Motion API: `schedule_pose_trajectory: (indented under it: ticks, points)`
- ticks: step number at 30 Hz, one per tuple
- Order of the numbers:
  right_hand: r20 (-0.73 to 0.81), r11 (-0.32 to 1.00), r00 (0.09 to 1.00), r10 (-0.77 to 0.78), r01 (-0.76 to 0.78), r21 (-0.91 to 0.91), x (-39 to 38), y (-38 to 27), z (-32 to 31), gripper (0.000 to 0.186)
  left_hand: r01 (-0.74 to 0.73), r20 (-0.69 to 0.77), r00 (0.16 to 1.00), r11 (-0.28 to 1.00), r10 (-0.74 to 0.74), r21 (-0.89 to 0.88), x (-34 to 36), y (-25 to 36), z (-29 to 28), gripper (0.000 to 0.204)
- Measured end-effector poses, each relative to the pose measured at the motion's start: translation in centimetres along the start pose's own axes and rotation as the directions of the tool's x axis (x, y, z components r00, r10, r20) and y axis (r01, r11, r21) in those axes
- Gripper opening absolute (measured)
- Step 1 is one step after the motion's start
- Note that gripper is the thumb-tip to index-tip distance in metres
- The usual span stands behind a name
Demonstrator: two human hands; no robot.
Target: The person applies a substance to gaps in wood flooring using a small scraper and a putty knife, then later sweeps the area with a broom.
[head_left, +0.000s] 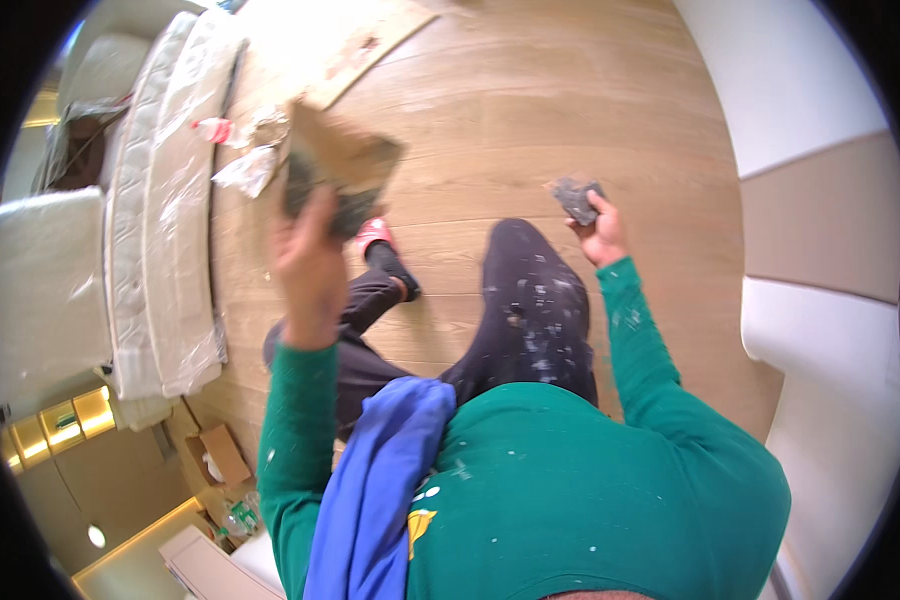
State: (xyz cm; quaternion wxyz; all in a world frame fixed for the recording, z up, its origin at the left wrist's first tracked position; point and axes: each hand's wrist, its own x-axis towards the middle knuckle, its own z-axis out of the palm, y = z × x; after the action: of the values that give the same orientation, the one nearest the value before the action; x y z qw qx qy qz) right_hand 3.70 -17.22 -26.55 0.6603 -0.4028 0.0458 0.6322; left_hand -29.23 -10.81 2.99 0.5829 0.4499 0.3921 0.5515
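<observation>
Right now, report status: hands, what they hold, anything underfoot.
Left hand grips brown sanding sheet. Right hand grips small dark grey pad. Plastic scraps on wooden floor ahead.

Open wood floor (530, 120) ahead and between the hands, room to reach. Left side blocked: plastic-wrapped mattress (165, 200), crumpled wrapping (245, 165) beside it, cardboard sheet (370, 45) further up. White wall (800, 70) closes off the right.
</observation>
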Motion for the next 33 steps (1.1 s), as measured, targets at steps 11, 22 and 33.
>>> schedule_pose_trajectory:
  ticks: [11, 22, 33]
  points:
    - [0.463, 0.985, 0.884, 0.068, 0.016, -0.174, -15.7, -7.6, 30.0, 0.025, -0.487, 0.260, 0.871, 0.800, 0.417, 0.350, 6.3, -3.0, 1.0, 0.042]
    - [0.530, 0.985, 0.839, 0.122, -0.036, -0.170, -9.7, -10.9, 30.7, 0.028, -0.769, 0.744, 0.625, 0.346, 0.235, 0.537, 12.5, -2.1, -2.8, 0.060]
    - [-0.249, 0.357, 0.907, -0.339, -0.121, -0.926, 15.5, -17.9, -10.2, 0.026, 0.334, 0.048, 0.939, 0.871, -0.341, -0.359, 12.7, -0.9, -11.7, 0.036]
